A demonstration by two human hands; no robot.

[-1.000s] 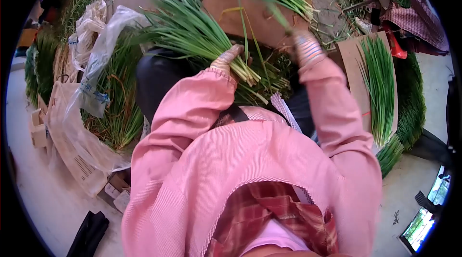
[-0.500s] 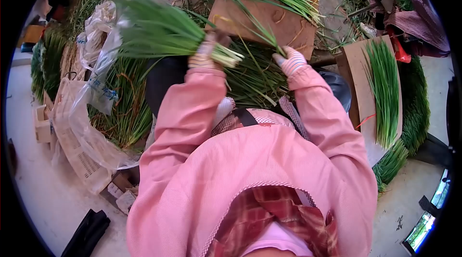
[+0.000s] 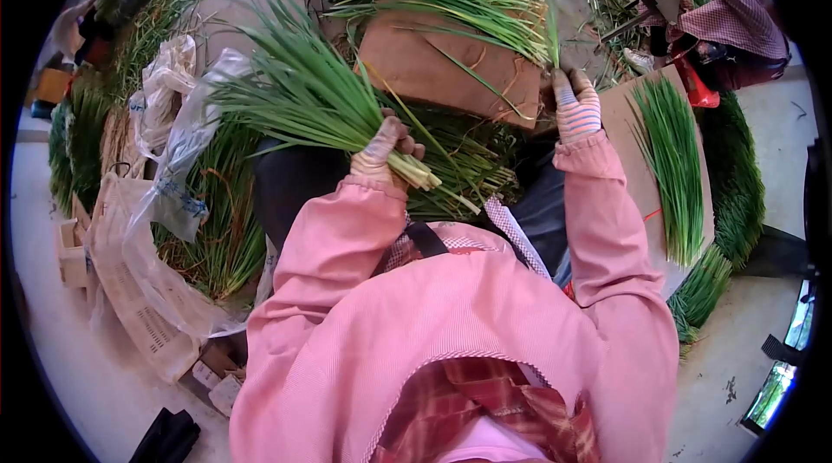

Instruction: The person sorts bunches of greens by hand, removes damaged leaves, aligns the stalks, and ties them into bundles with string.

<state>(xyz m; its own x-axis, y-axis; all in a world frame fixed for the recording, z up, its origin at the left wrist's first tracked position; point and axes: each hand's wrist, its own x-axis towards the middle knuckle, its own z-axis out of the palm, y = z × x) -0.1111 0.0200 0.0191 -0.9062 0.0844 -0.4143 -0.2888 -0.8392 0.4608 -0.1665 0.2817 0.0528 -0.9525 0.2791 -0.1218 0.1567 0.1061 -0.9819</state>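
A thick bunch of long green stalks (image 3: 303, 99) is gripped in my left hand (image 3: 387, 149), its pale ends pointing down and right. My right hand (image 3: 576, 103), in a striped glove, pinches a few thin green stalks (image 3: 551, 25) that stand upward beside the cardboard's right edge. Between the hands lies a brown cardboard piece (image 3: 416, 68) with a pile of green and yellowish stalks (image 3: 468, 8) across it. Loose stalks (image 3: 459, 159) lie below the cardboard, between my knees.
On the right, another board (image 3: 620, 107) carries a neat green bundle (image 3: 672, 168), with more bundles (image 3: 732, 177) beside it. Leftward are a plastic-lined crate (image 3: 143, 290) and stalks (image 3: 221, 220) inside. A person in a checked sleeve (image 3: 737, 8) is at the upper right.
My right hand has moved up and right with thin stalks, beside the cardboard. My left hand has lowered slightly, still holding the bunch, which is no longer blurred.
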